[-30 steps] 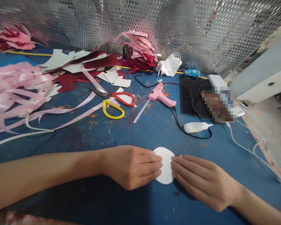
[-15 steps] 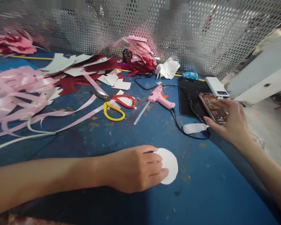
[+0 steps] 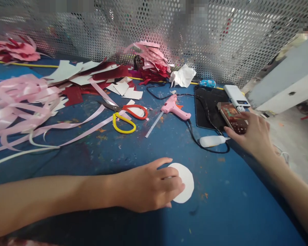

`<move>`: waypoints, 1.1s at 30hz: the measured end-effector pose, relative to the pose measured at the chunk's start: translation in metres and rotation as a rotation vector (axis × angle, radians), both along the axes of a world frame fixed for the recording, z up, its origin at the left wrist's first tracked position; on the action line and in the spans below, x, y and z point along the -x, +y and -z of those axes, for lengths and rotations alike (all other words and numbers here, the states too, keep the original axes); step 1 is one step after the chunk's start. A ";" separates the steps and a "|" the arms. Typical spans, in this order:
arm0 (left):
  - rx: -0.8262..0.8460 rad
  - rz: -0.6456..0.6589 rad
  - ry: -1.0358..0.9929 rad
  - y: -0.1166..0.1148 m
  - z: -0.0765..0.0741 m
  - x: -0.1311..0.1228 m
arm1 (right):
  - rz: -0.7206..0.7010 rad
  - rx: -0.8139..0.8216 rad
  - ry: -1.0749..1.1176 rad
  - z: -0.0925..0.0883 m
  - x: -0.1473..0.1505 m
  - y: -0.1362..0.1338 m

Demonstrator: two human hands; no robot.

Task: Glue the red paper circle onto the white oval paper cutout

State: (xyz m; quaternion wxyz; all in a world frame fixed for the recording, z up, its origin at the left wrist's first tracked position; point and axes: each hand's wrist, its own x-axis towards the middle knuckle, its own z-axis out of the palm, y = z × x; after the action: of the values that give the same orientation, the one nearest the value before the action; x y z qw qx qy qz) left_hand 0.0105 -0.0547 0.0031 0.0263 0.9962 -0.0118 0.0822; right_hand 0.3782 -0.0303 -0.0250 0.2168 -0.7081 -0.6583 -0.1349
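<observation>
My left hand (image 3: pixel 154 186) lies palm down over a white paper circle (image 3: pixel 188 184) on the blue table. Its middle fingers are bent onto the circle, the little finger is stretched apart, and the thumb tip shows below. The hand covers the circle's left part. At the right, my right hand (image 3: pixel 255 135) is over the lower end of a phone (image 3: pixel 233 118) with a lit screen, fingers apart. Its thumb is by the phone's lower edge; whether the fingertips press the screen I cannot tell. A white squeeze bottle (image 3: pixel 212 140) lies just left of that thumb.
A pink glue gun (image 3: pixel 176 108) with a glue stick and black cord lies mid-table. Scissors (image 3: pixel 120 111) with red and yellow handles rest near pink ribbon (image 3: pixel 23 102) and paper scraps (image 3: pixel 122 87). Beneath the phone is a black tablet (image 3: pixel 204 112), beside a white power bank (image 3: pixel 236 95).
My right hand has come slightly lower and closer over the phone. The left hand's little finger has lifted away from its neighbour, and its thumb tip now shows. The paper circle stays in place.
</observation>
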 end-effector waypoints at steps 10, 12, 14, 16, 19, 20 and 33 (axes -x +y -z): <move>-0.057 0.023 0.024 0.002 -0.001 -0.002 | -0.031 -0.095 -0.011 -0.003 0.009 -0.010; -0.059 0.021 0.021 0.001 -0.001 -0.002 | -0.010 -0.104 -0.007 -0.003 0.009 -0.010; -0.065 0.025 0.015 0.001 -0.001 -0.002 | -0.002 -0.110 -0.005 -0.003 0.009 -0.009; -0.072 0.027 0.015 0.000 -0.001 -0.002 | -0.008 -0.117 -0.003 -0.003 0.009 -0.010; -0.075 0.026 0.015 0.000 0.000 -0.002 | -0.027 -0.160 -0.009 -0.004 0.010 -0.011; -0.075 0.025 0.011 0.000 0.000 -0.002 | -0.036 -0.180 -0.011 -0.004 0.011 -0.012; 0.009 -0.007 -0.021 0.002 0.000 -0.002 | -0.270 -0.203 -0.208 -0.005 0.019 -0.040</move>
State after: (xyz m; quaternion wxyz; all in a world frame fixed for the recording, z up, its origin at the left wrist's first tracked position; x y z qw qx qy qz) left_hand 0.0123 -0.0523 0.0027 0.0303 0.9952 -0.0083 0.0930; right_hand 0.3594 -0.0706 -0.0200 0.2338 -0.5701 -0.7493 -0.2428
